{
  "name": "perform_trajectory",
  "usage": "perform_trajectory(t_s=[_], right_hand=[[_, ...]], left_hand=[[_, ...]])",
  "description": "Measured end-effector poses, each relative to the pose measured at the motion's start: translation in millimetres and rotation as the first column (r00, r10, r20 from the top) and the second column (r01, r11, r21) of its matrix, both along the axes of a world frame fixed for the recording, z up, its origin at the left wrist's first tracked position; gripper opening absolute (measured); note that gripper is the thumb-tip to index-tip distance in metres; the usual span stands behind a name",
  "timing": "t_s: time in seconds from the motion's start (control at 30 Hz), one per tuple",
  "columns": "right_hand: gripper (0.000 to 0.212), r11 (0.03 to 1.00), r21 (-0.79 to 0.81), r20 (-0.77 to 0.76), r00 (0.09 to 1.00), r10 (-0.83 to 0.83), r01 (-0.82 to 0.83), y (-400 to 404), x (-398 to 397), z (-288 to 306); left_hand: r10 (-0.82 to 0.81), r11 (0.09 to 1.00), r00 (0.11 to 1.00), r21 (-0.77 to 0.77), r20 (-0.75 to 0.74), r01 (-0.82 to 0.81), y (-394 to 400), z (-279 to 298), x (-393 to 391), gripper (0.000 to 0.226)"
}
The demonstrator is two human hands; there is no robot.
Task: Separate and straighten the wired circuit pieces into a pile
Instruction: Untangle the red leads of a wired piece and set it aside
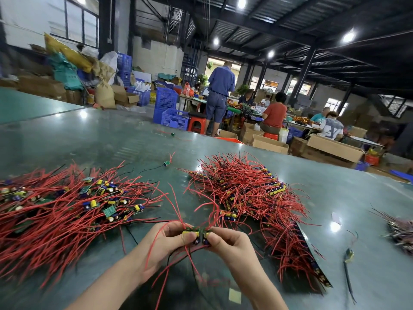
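View: a head-worn camera looks down at a person's two bare hands over a wide, glossy green tabletop (111,135) in a busy workshop.

Left hand: the left hand (165,239) has its fingers curled, pinching one small green circuit piece by its yellow components.

Right hand: the right hand (225,240) pinches a second piece the same way; the two hands nearly touch.

Held pieces: the held circuit pieces (197,233) sit just above the tabletop, near the front edge, their red wires (201,204) arching up and trailing down, apparently tangled together.

Left heap: a large heap (67,204) of boards and red wires lies to the left, boards scattered at mixed angles.

Right pile: a pile (252,193) to the right, with boards lined up in a row along its far edge and wires fanning one way.

Strays: a single piece (166,163) lies alone between the two, farther back.

Progress: judging by sizes, the right pile is probably the finished stack; roughly half the work looks done, and the left heap is still to sort.

Background: other people sit at tables among cardboard boxes and blue crates.
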State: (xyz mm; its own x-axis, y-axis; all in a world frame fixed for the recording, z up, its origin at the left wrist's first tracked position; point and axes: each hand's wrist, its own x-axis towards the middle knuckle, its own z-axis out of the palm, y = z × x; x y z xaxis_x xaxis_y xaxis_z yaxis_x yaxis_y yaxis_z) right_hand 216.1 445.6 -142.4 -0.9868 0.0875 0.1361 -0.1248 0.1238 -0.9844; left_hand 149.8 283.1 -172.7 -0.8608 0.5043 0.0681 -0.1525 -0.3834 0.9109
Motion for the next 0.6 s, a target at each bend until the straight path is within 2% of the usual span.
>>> perform_trajectory(t_s=[0.07, 0.1, 0.17, 0.2, 0.27, 0.3, 0.33, 0.43, 0.47, 0.53, 0.6], right_hand=[[0.011, 0.993, -0.073, 0.022, 0.995, -0.093, 0.095, 1, -2, -1], [0.010, 0.984, -0.103, 0.035, 0.989, -0.142, 0.145, 3, -4, -2], [0.008, 0.968, -0.134, 0.048, 0.977, -0.207, 0.212, 6, -5, -3], [0.007, 0.963, -0.152, 0.054, 0.975, -0.217, 0.223, 6, -5, -3], [0.014, 0.955, -0.203, 0.068, 0.976, -0.208, 0.218, 4, -6, -4], [0.018, 0.954, -0.210, 0.070, 0.976, -0.205, 0.215, 3, -6, -5], [0.021, 0.954, -0.197, 0.062, 0.974, -0.216, 0.224, 3, -7, -5], [0.021, 0.929, -0.135, 0.013, 0.938, -0.346, 0.345, 9, -8, -4], [0.020, 0.905, -0.152, -0.001, 0.916, -0.402, 0.397, 12, -8, -3], [0.018, 0.819, -0.270, 0.006, 0.851, -0.524, 0.506, 18, -7, -2], [0.016, 0.692, -0.404, 0.023, 0.762, -0.647, 0.599, 22, -5, 0]], left_hand=[[0.027, 0.998, 0.995, 0.050, 0.099, -0.032, -2, 1, -3, 0.025], [0.062, 0.997, 0.993, 0.032, 0.098, -0.065, -3, 2, -4, 0.022], [0.163, 0.974, 0.985, -0.153, -0.049, -0.169, -5, 5, -4, 0.006], [0.221, 0.913, 0.954, -0.302, -0.201, -0.275, -6, 4, -5, 0.005], [0.218, 0.674, 0.828, -0.533, -0.517, -0.511, -9, 4, -6, 0.013], [0.187, 0.582, 0.775, -0.568, -0.604, -0.582, -10, 4, -6, 0.019], [0.175, 0.557, 0.758, -0.571, -0.629, -0.603, -12, 4, -5, 0.020], [0.234, 0.607, 0.796, -0.556, -0.557, -0.568, -15, 3, -8, 0.009], [0.247, 0.645, 0.840, -0.564, -0.483, -0.515, -15, 2, -10, 0.017], [0.263, 0.743, 0.920, -0.547, -0.290, -0.385, -13, 1, -9, 0.031], [0.285, 0.767, 0.942, -0.547, -0.178, -0.336, -9, -1, -8, 0.041]])
